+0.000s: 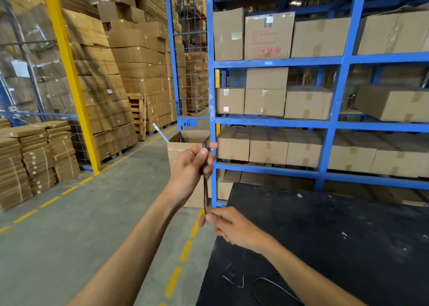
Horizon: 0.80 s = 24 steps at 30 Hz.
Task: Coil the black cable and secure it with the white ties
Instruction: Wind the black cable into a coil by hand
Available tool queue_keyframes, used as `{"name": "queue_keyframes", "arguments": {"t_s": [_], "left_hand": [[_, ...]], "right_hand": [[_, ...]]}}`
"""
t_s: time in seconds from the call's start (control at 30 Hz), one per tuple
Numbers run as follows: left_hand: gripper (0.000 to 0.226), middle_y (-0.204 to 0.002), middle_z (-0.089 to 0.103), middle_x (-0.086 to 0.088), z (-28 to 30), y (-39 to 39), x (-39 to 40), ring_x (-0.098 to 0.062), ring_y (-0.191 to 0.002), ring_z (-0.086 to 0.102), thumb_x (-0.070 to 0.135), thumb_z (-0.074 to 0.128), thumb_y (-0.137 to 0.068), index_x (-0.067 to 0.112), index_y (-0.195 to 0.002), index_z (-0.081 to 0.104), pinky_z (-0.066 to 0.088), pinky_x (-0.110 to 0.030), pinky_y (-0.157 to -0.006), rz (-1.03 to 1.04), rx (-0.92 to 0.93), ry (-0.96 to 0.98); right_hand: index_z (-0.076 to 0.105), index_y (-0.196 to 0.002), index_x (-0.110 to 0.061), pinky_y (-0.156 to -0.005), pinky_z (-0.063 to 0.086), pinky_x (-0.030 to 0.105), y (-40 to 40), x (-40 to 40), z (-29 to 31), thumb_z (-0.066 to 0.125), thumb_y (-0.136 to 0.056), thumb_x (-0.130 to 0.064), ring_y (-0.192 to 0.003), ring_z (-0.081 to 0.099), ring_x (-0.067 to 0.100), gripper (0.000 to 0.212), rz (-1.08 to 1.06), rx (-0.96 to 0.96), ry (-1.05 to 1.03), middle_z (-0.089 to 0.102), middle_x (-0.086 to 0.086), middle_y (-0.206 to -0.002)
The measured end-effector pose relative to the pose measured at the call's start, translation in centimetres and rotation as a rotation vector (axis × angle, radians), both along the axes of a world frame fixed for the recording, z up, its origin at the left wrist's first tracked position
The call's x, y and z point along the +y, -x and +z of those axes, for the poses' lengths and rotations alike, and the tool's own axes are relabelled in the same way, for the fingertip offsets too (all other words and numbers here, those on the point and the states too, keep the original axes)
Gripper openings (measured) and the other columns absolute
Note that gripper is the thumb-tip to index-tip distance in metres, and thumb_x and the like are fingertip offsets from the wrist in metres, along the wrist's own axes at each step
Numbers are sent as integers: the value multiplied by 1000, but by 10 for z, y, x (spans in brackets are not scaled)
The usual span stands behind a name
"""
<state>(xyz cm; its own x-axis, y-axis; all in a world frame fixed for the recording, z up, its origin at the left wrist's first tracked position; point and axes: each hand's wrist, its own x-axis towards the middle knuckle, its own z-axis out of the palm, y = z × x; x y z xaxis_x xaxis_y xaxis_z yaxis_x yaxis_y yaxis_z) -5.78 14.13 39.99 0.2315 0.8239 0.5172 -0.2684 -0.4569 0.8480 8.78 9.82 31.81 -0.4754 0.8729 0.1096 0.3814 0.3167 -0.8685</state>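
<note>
My fingers (210,146) on the left hand (189,168) pinch the top of the thin, dark, folded cable (205,185); my right hand (229,226) pinches its lower end, holding it taut above the near-left corner of the black counter (325,236). I judge I'm gathering loops. Next comes a thin white tie (234,280) from the counter, which calls for freeing one hand.

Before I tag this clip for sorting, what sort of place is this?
Most likely a warehouse: blue steel shelving loaded with taped cardboard cartons, tall pallet stacks of boxes along the aisle, and yellow dashed floor lines beside the black worktable.
</note>
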Motion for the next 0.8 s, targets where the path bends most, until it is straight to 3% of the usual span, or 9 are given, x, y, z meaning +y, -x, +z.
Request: {"name": "queue_keyframes", "arguments": {"t_s": [0.13,0.27,0.33,0.4,0.47,0.57,0.7,0.8], "left_hand": [[27,-65,51,3,-21,3,10,-4,-51,41,5,37,-101,16,-101,62,39,-20,-55,398,469,-194],[24,-61,52,6,-34,7,6,-11,-52,45,7,40,-99,13,-94,63,46,-33,-55,319,649,-205],[24,-60,57,5,-33,2,0,-24,-56,57,11,40,-100,12,-89,61,51,-39,-54,280,656,-217],[26,-57,59,3,-29,-3,-5,-29,-57,61,13,36,-102,7,-91,59,50,-34,-50,193,610,-159],[30,-51,51,2,-23,-6,-9,-19,-42,50,13,32,-104,6,-90,58,40,-24,-45,93,499,-17],[35,-50,35,2,-15,-2,-16,-7,-39,28,9,28,-103,7,-82,56,24,-16,-38,-46,316,180],[32,-54,30,6,-8,5,-24,-5,-43,22,13,29,-100,9,-82,55,18,-16,-37,-263,16,347],[31,-55,29,6,4,10,-23,-9,-46,16,16,33,-97,10,-83,60,20,-19,-40,-400,-186,343]], "right_hand": [[70,-96,-11,-55,33,17,-13,-7,30,44,-105,-26,-52,34,4,31,-17,19,-203,45,-12,-56],[72,-89,-27,-69,47,49,-39,12,58,48,-100,-39,-74,56,37,29,-105,-81,-413,61,18,-77],[73,-89,-22,-78,50,52,-41,15,72,51,-100,-34,-80,61,37,28,-115,-67,-438,66,17,-82],[73,-89,-12,-83,53,37,-42,18,87,56,-99,-25,-85,68,22,24,-135,-13,-458,72,6,-84],[73,-89,-11,-81,52,24,-43,23,98,63,-95,-23,-85,68,11,16,-178,39,-470,73,-1,-84],[71,-93,-17,-82,53,29,-49,39,98,68,-91,-28,-86,69,13,11,-338,85,-509,74,2,-88],[70,-91,-14,-77,49,26,-38,50,79,61,-96,-28,-82,66,15,17,-352,66,-492,71,3,-83],[68,-83,-11,-65,39,18,-26,49,55,52,-101,-24,-66,53,1,28,-343,127,-446,61,-15,-66]]}}
